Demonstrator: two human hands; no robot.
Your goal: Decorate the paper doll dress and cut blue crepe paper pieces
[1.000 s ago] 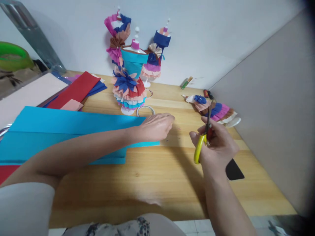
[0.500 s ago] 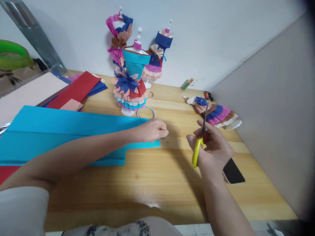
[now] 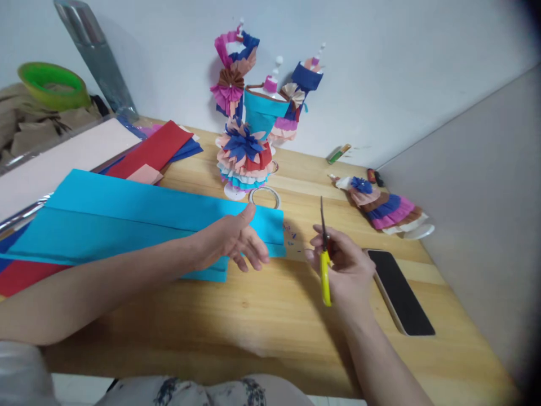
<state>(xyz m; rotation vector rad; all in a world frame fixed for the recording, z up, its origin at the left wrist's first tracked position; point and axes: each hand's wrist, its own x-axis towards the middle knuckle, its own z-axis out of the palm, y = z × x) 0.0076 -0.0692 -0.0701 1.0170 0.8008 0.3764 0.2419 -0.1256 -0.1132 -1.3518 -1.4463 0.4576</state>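
Spread open with the thumb raised, my left hand (image 3: 240, 239) hovers over the right end of a long folded sheet of turquoise crepe paper (image 3: 122, 203). Nothing is in its fingers. My right hand (image 3: 344, 259) is wrapped round yellow-handled scissors (image 3: 324, 270), whose blades look closed and point away from me. The scissors are to the right of the paper, apart from it. Tiny paper scraps (image 3: 291, 232) lie on the table just past the paper's right end.
Small dress stands with paper frills (image 3: 257, 115) stand at the back, by a tape roll (image 3: 265, 197). Another dressed stand (image 3: 386, 208) lies on its side at right. A phone (image 3: 401, 293) rests near my right wrist. Red paper (image 3: 152, 149) lies at left; a glue tube (image 3: 339, 154) sits by the wall.
My left hand has gone from closed to spread open and shifted left. My right hand, still holding the scissors, has moved a little left, uncovering the phone. The view has shifted.
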